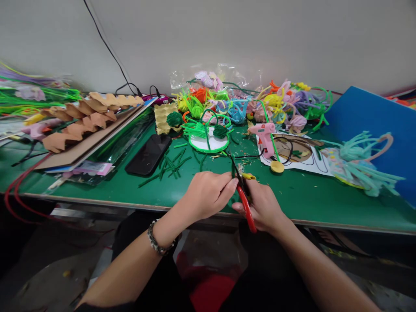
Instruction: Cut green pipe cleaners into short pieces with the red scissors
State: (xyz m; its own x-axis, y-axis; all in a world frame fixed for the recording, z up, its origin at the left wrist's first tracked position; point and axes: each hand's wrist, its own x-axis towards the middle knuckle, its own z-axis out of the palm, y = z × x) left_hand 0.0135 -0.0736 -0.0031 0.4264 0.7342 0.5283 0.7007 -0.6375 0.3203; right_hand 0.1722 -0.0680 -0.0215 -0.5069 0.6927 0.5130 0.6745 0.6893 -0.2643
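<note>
My right hand (264,203) is closed round red-handled scissors (248,211), their dark blades pointing up and away from me over the table's front. Close beside it, my left hand (211,190) pinches a short dark green pipe cleaner (233,170) next to the blades. A small yellow piece (249,176) shows by my right index finger; I cannot make out what it is. Cut green pipe cleaner pieces (173,166) lie scattered to the left. Beyond my hands rests a white oval piece edged in bright green (203,144), with dark green balls on it.
A black phone (148,155) lies left, near cardboard sheets and egg-carton strips (78,125). A pink glue gun (264,138) stands right, behind a small yellow dish (277,167). Colourful pipe cleaner bundles (237,110) line the wall. A blue board (373,117) leans at far right.
</note>
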